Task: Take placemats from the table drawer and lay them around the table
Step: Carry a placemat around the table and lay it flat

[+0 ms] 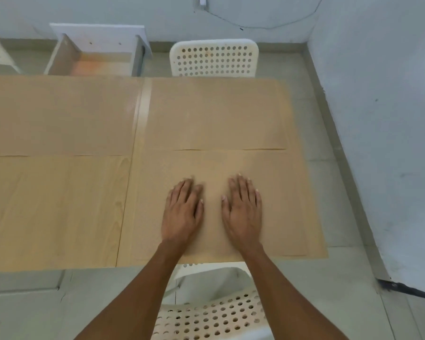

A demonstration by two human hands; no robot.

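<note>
While pressing flat on the near right placemat (pixel 226 204), lying at about 5 o'clock on the table (pixel 54 204), both hands resting palm-down side by side: left hand (pixel 183 212) just beside right hand (pixel 242 212), fingers straight and slightly spread, curling round nothing, gripping nothing. Judging from the head view, looking thin, light and floppy, like a sheet of tan paper or fine woven stuff, sitting flush with hardly any raised edge; likely sliding easily on the smooth wood, so smoothing outward with flat palms and holding it down while nudging it square. For lifting or shifting, pinching at a corner or along the near edge at 6 o'clock, where it is overhanging slightly above the near chair (pixel 214 315). Butting against a second placemat (pixel 214 114) at 1 o'clock, with a thin dark seam between the two; a third placemat (pixel 59 114) covering the 10 o'clock quarter, leaving bare wood at 8 o'clock. Standing open beyond the far edge at 11 o'clock, the drawer (pixel 96 60); contents too blurred to tell. Facing the table at 12 o'clock, a white perforated far chair (pixel 214 57).
</note>
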